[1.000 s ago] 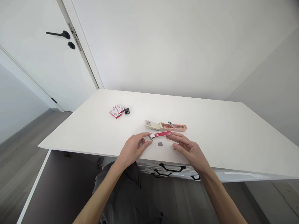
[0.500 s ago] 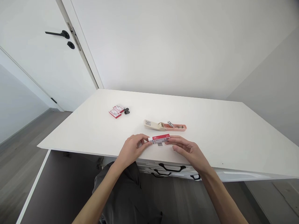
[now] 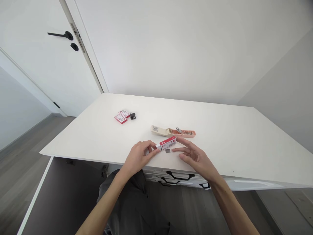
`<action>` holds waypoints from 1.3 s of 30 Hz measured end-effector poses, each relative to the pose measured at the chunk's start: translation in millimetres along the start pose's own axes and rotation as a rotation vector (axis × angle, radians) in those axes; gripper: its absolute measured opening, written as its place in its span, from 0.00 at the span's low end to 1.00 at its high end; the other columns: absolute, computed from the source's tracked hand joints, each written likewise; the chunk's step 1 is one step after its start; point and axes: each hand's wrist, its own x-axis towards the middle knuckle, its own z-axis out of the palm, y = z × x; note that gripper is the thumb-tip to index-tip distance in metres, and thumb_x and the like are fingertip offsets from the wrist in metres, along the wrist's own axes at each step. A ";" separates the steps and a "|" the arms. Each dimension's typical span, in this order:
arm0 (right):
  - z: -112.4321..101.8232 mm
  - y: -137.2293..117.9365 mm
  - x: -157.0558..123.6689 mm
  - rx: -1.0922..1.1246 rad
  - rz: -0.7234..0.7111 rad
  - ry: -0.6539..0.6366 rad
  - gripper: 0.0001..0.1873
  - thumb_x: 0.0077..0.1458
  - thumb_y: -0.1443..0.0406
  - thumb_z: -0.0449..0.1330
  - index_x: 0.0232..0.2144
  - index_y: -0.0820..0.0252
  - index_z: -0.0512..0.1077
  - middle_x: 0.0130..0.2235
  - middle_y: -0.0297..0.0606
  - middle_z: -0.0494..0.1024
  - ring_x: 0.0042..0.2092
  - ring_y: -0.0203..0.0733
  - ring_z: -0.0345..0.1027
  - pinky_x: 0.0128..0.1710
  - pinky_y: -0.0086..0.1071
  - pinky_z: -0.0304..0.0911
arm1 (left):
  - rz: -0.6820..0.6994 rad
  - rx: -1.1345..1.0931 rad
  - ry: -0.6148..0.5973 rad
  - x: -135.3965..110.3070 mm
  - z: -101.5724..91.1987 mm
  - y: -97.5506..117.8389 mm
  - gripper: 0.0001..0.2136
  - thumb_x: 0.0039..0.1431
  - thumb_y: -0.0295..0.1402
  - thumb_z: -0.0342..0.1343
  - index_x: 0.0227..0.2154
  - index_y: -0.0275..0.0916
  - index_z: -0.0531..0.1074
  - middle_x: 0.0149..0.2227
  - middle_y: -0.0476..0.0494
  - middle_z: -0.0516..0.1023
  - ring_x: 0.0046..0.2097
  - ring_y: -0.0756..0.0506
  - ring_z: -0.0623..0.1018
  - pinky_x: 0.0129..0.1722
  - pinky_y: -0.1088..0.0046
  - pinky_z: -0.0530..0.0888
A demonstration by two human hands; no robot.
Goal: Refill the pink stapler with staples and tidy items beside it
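Note:
My left hand (image 3: pixel 140 156) pinches the white end of a small red staple box (image 3: pixel 167 143), which tilts up to the right just above the table. My right hand (image 3: pixel 193 156) hovers beside the box with its fingers spread and holds nothing; its fingertips are close to the box's right end. A small grey strip of staples (image 3: pixel 167 150) lies on the white table (image 3: pixel 220 143) right under the box. Behind them lies an opened beige and pink stapler (image 3: pixel 173 131).
Two more red staple boxes (image 3: pixel 121 117) and a black binder clip (image 3: pixel 132 116) lie at the table's far left. A white door with a black handle (image 3: pixel 60 35) stands at the left. Drawers with black handles (image 3: pixel 176 178) sit under the table's front edge.
My right hand has let go of the red box and opened. The box, now held by my left hand alone, has tilted with its right end up.

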 end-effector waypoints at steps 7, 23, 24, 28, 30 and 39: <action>1.5 -6.0 0.1 -0.092 -0.026 -0.036 0.30 0.67 0.54 0.62 0.68 0.44 0.65 0.69 0.45 0.68 0.57 0.54 0.77 0.53 0.49 0.74 | -0.005 -0.021 -0.014 0.2 -1.2 1.5 0.15 0.65 0.51 0.61 0.37 0.45 0.79 0.33 0.49 0.81 0.36 0.45 0.76 0.39 0.67 0.71; -0.3 -0.7 -0.6 -0.050 0.000 -0.041 0.28 0.67 0.53 0.62 0.67 0.45 0.65 0.64 0.46 0.75 0.56 0.53 0.78 0.56 0.49 0.72 | 0.068 -0.058 -0.075 0.8 -6.2 8.7 0.15 0.63 0.51 0.62 0.41 0.46 0.81 0.37 0.49 0.85 0.36 0.46 0.79 0.42 0.66 0.74; 0.3 -0.2 -0.4 -0.027 -0.004 -0.027 0.28 0.67 0.53 0.62 0.66 0.46 0.65 0.64 0.46 0.74 0.56 0.52 0.78 0.56 0.49 0.72 | 0.065 -0.065 -0.062 0.5 -6.9 10.1 0.14 0.64 0.50 0.61 0.41 0.45 0.81 0.37 0.48 0.84 0.36 0.46 0.78 0.40 0.68 0.73; 1.9 1.3 0.0 0.034 -0.017 0.007 0.28 0.67 0.53 0.61 0.66 0.47 0.64 0.63 0.47 0.76 0.53 0.49 0.79 0.57 0.50 0.71 | 0.023 -0.093 0.050 -4.5 -16.8 10.7 0.15 0.67 0.48 0.57 0.41 0.43 0.79 0.35 0.48 0.82 0.34 0.47 0.76 0.34 0.70 0.71; 2.2 1.0 -0.1 0.043 -0.024 0.010 0.27 0.68 0.53 0.61 0.65 0.47 0.64 0.63 0.47 0.75 0.52 0.49 0.80 0.57 0.50 0.71 | -0.006 -0.070 0.135 -9.5 -28.2 2.8 0.15 0.68 0.49 0.56 0.41 0.43 0.78 0.35 0.48 0.81 0.36 0.47 0.76 0.38 0.70 0.72; 6.5 -1.5 1.5 -0.077 0.005 0.002 0.21 0.68 0.54 0.59 0.60 0.50 0.70 0.56 0.44 0.80 0.50 0.47 0.79 0.54 0.46 0.72 | -0.398 0.219 0.438 -8.7 -110.6 -81.7 0.23 0.62 0.57 0.53 0.38 0.41 0.79 0.55 0.38 0.78 0.54 0.35 0.76 0.54 0.58 0.74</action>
